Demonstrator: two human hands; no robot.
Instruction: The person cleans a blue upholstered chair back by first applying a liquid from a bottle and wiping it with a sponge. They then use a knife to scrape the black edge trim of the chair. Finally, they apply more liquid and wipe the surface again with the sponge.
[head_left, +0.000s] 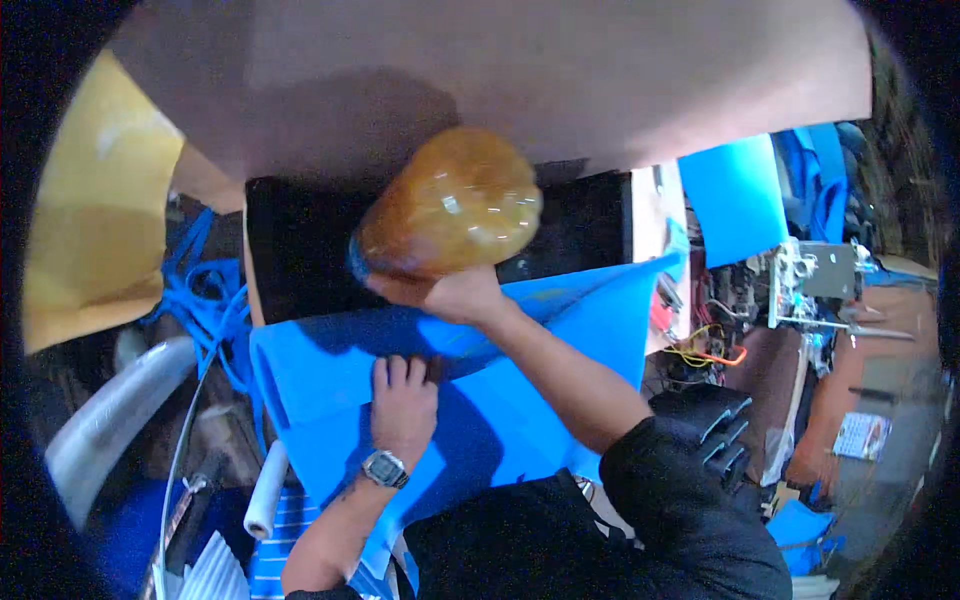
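My right hand [465, 296] is wrapped round a big clear plastic bottle [455, 200] with amber-yellow contents. The bottle is tilted, its rounded base up and to the right. Its lower-left end, with some blue on it, is blurred. Below it spreads a bright blue sheet [590, 350], draped over the near side of a dark panel [300, 250]. On the sheet rests my left hand [404, 405], fingers extended and slightly apart, with a digital watch [385, 468] at the wrist. Part of the dark panel is hidden behind the bottle.
A broad brown sheet [600, 80] stretches across the far side. Yellow sheet material [100, 210] and tangled blue strips [205, 300] are at left, near a white roll [266, 490]. A metal machine [815, 275] and a coloured cable [715, 352] are at right.
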